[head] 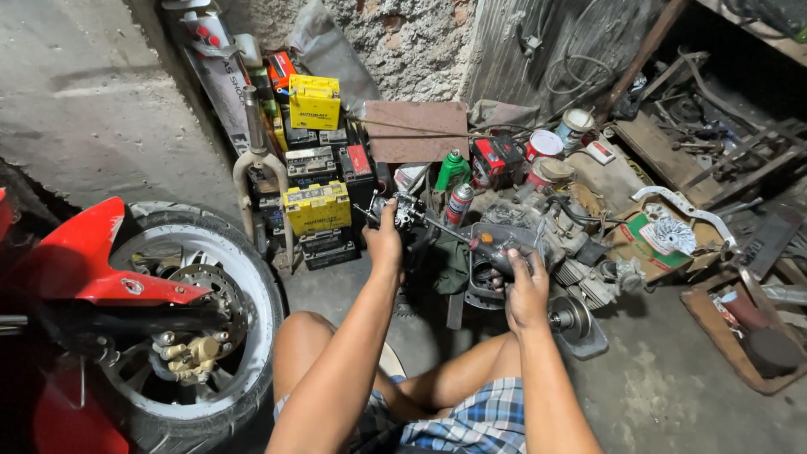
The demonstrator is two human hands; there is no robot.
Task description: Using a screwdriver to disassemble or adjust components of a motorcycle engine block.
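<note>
Carburetor (402, 214): small grey metal, held up, centre frame. Screwdriver (471, 240): red-black handle at its 4 o'clock, shaft tip touching it.

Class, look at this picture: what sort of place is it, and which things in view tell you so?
Most likely a small motorcycle repair workshop: a motorcycle front wheel with its brake disc, stacked vehicle batteries, and engine parts lie on the concrete floor.

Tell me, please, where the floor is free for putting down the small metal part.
Bare concrete floor lies right of the right hand, between the engine parts and the rusty tray. Another patch lies between the wheel and the batteries. Along the wall it is crowded.
</note>
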